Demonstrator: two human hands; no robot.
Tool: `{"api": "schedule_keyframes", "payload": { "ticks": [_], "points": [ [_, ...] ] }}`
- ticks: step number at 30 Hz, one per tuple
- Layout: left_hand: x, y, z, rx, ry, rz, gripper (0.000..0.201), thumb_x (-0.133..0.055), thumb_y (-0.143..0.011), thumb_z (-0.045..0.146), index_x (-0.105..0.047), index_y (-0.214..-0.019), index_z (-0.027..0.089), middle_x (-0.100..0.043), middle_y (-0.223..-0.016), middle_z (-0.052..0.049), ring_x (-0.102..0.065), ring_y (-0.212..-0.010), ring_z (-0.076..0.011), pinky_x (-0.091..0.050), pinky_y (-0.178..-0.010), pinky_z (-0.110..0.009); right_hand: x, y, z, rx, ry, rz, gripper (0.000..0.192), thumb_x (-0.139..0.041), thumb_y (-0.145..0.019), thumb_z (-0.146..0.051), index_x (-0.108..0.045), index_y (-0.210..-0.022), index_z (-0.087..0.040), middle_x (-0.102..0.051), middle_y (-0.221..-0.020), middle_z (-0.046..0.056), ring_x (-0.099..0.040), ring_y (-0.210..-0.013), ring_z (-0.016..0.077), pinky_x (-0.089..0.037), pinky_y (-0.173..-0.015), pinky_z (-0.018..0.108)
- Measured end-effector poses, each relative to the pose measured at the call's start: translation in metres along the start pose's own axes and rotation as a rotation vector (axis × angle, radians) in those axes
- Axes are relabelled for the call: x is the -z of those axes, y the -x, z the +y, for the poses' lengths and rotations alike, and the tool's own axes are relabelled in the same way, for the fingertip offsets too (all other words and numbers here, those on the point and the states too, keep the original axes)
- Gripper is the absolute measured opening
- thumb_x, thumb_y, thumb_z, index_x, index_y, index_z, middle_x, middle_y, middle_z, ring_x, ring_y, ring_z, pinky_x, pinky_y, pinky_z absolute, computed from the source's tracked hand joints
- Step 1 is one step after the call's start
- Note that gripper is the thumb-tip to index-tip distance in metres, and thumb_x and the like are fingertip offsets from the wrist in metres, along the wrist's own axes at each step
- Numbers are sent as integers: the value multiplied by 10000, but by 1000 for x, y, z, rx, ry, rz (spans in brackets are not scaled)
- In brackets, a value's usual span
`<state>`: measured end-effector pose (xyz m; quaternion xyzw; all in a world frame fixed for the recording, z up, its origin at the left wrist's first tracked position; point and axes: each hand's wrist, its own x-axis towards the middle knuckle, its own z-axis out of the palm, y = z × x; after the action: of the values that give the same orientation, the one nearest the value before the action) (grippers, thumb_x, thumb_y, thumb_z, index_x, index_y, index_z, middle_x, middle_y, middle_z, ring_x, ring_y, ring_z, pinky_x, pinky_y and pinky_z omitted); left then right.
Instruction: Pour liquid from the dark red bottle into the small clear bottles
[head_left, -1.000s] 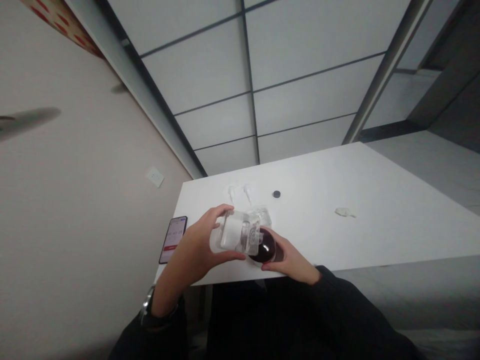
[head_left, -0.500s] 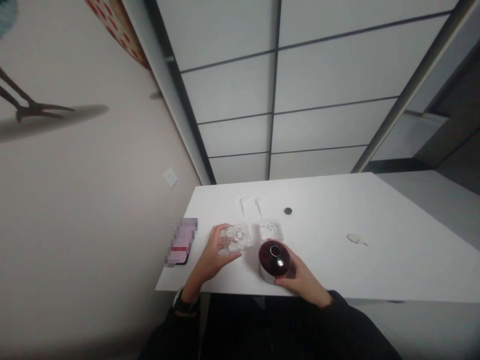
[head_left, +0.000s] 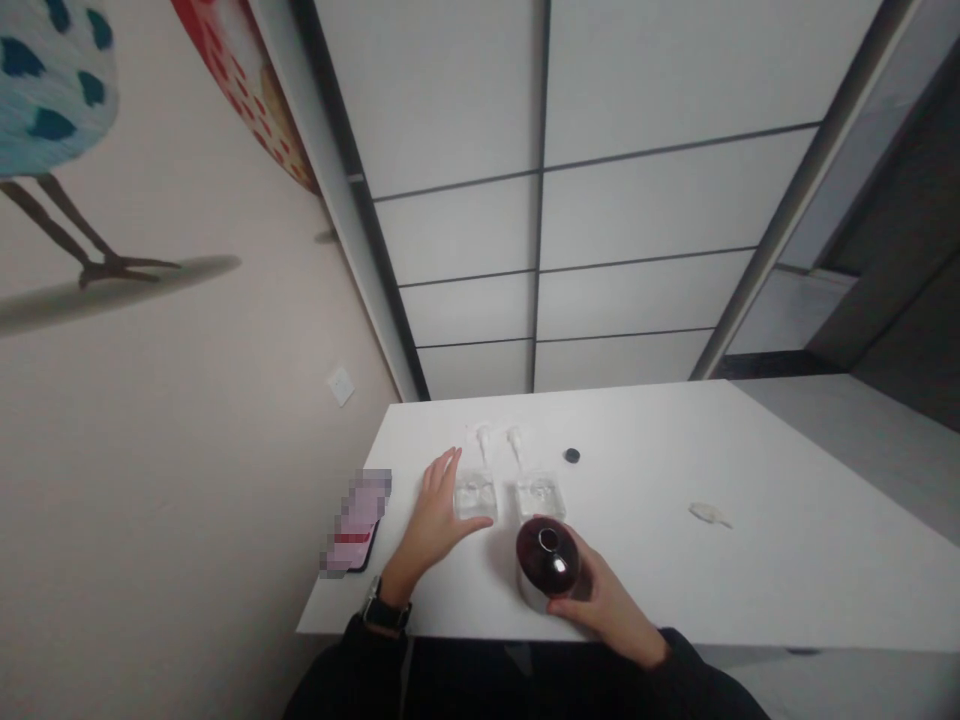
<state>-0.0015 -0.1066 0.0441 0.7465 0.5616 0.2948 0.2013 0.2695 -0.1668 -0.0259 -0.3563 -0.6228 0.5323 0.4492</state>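
Now the dark round bottle (head_left: 547, 560) stands upright on the white table (head_left: 750, 560), close to its near edge, and serves as the landmark. Around the bottle's near right side the right hand (head_left: 600, 603) curls, fingers closed on its body. Just up and left of the bottle sits a clear plastic container (head_left: 475, 497); the left hand (head_left: 435, 510) lies open beside it, fingers spread, thumb touching the container's near edge, gripping nothing. A second clear container (head_left: 540, 494) stands right behind the bottle. Behind those lie two small white pump tops (head_left: 499, 440), and a small black cap (head_left: 573, 456) sits farther back, slightly right. Well left of the bottle rests a phone (head_left: 356, 525); far right lies a small white scrap (head_left: 709, 514).
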Motion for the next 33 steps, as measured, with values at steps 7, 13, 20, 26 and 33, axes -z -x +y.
{"api": "schedule_keyframes", "payload": {
  "ticks": [7, 13, 20, 26, 33],
  "points": [
    [-18, -22, 68, -348, -331, -139, 1088, -952, -721, 499, -385, -1578, 143, -516, -1593, -235, -412, -1548, -408, -345, -1288, -593, 20, 26, 4, -40, 108, 200, 1009, -881, -669, -685, -576, -1479, -165, -639, -1485, 227, -580, -1409, 434, -384, -1231, 607],
    [-58, -21, 90, -339, -362, -161, 1064, -952, -756, 302, -328, -1596, 114, -571, -1521, -243, -549, -1428, -398, -460, -1211, -563, 51, 57, -1, -74, 197, 311, 966, -880, -681, -622, -585, -1466, -143, -653, -1464, 239, -601, -1388, 439, -412, -1215, 609],
    [-75, -8, 92, -258, -229, -123, 1069, -825, -847, 159, -145, -1668, 250, -602, -1454, -167, -580, -1367, -360, -490, -1160, -572, 71, 75, -5, -117, 249, 480, 908, -846, -704, -607, -604, -1450, -148, -672, -1451, 216, -614, -1376, 433, -433, -1211, 593],
    [-91, 18, 80, -14, 207, -81, 1184, -856, -770, 110, -92, -1653, 302, -500, -1564, -149, -493, -1482, -333, -379, -1252, -550, 74, 76, -4, -122, 215, 483, 895, -868, -689, -575, -603, -1440, -167, -697, -1415, 201, -627, -1346, 453, -444, -1198, 611],
    [-102, 31, 75, 270, 403, -12, 783, -904, -688, 100, -502, -1349, 224, -680, -1323, -102, -670, -1257, -310, -515, -1120, -483, 69, 72, -11, -99, 249, 443, 822, -820, -780, -577, -544, -1460, -207, -661, -1443, 180, -597, -1376, 426, -429, -1215, 588]
  ]
}}
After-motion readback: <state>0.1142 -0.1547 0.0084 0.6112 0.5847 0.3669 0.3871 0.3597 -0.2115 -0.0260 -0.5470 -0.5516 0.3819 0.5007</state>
